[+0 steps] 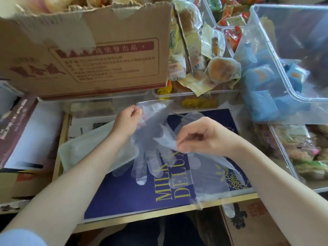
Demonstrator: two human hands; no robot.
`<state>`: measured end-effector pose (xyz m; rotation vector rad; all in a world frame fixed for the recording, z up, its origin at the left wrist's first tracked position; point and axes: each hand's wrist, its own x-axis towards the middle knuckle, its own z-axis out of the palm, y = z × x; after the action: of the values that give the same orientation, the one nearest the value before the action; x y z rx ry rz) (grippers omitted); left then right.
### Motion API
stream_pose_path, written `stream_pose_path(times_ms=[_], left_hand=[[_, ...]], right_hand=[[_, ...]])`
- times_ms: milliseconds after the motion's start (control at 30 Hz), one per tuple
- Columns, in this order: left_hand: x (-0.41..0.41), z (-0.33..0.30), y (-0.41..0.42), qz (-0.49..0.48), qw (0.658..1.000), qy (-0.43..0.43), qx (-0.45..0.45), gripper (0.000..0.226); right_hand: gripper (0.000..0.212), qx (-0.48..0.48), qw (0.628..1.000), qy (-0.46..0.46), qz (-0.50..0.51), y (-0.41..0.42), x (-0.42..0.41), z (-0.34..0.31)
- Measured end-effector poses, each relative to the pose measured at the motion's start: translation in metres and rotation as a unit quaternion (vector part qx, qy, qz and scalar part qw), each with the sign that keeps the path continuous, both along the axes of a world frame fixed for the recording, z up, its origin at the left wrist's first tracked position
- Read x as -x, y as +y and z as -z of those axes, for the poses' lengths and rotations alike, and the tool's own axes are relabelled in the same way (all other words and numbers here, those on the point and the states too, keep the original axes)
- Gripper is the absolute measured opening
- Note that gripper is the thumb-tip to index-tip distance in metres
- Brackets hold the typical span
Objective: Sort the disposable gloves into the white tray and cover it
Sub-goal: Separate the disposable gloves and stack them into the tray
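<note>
Boxes and clear bins of wrapped snacks crowd around a wooden table [159,213] with a dark blue poster [134,196] on it. Behind sits a big cardboard box [79,50]. On the table's left lies the white tray [85,150]. Both hands pinch thin clear disposable gloves [152,157] above the poster: left hand [126,121] at the top, right hand [202,135] at an edge.

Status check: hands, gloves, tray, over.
Left hand and right hand both pinching clear thin plastic disposable gloves above the blue printed board. Shallow white tray lower left, uncovered, under the left forearm. No lid identifiable.
</note>
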<state>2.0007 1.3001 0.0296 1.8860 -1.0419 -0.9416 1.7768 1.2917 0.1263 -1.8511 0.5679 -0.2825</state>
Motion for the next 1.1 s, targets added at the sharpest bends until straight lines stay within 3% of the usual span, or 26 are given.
stream_pose_path(times_ms=[100, 167, 267, 367, 533, 633, 767, 933, 1033, 1100], left_hand=[[-0.001, 0.001, -0.002, 0.024, 0.996, 0.087, -0.011, 0.028], [0.002, -0.001, 0.000, 0.060, 0.991, 0.116, -0.012, 0.026], [0.007, -0.011, 0.006, 0.112, 0.985, 0.127, 0.029, 0.024], [0.007, -0.019, 0.014, 0.162, 0.973, 0.162, 0.038, 0.021], [0.004, -0.033, 0.023, 0.210, 0.952, 0.223, 0.022, 0.022], [0.003, -0.032, 0.024, 0.218, 0.956, 0.198, 0.013, 0.025], [0.004, -0.033, 0.028, 0.182, 0.968, 0.172, -0.015, 0.036], [-0.002, -0.027, 0.031, 0.301, 0.949, -0.093, -0.013, 0.023], [-0.006, -0.026, 0.034, 0.342, 0.929, -0.142, -0.011, 0.012], [-0.011, -0.025, 0.036, 0.373, 0.916, -0.137, -0.058, 0.016]], right_hand=[[0.010, -0.083, 0.996, -0.004, -0.022, 0.001, -0.011, -0.001], [0.015, -0.088, 0.996, 0.002, 0.005, -0.002, -0.020, 0.008], [0.019, 0.017, 0.989, 0.021, 0.148, -0.012, -0.034, 0.034], [0.005, 0.134, 0.957, 0.033, 0.256, -0.019, -0.041, 0.054], [0.017, 0.157, 0.948, 0.049, 0.272, -0.022, -0.044, 0.061], [0.006, 0.163, 0.949, 0.063, 0.262, -0.022, -0.045, 0.059], [0.005, 0.119, 0.937, 0.061, 0.322, -0.021, -0.043, 0.064], [0.037, 0.047, 0.939, 0.081, 0.330, -0.020, -0.036, 0.063], [0.014, 0.040, 0.948, 0.117, 0.294, -0.022, -0.026, 0.064], [0.012, 0.045, 0.950, 0.130, 0.280, -0.023, -0.020, 0.065]])
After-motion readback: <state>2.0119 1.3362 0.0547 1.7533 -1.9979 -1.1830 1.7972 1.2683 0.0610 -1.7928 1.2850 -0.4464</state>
